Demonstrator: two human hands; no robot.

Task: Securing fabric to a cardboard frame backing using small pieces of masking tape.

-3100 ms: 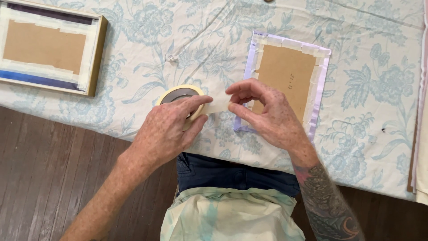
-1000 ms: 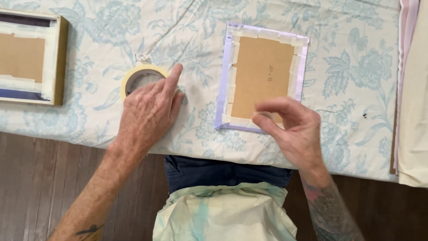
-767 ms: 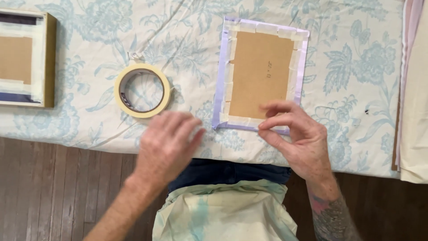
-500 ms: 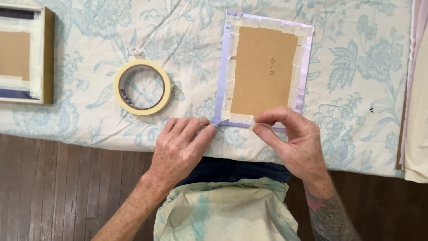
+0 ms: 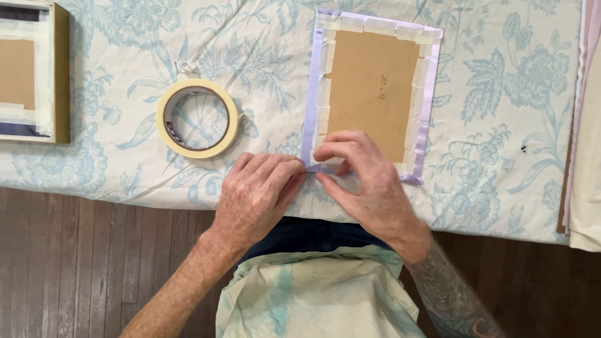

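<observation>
Our left hand (image 5: 260,194) now off the tape roll (image 5: 198,117) (lying alone), fingers together at the lilac-wrapped board (image 5: 373,94) corner, right hand (image 5: 363,181) fingers pressing its lower edge.

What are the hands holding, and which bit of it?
Both hands press on the brown board wrapped in lilac fabric, at its near left corner. The left hand and right hand pinch that taped edge; nothing is lifted.

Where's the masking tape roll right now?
In the head view the masking tape roll lies flat on the floral cloth, just beyond the left hand and left of the taped board.
</observation>
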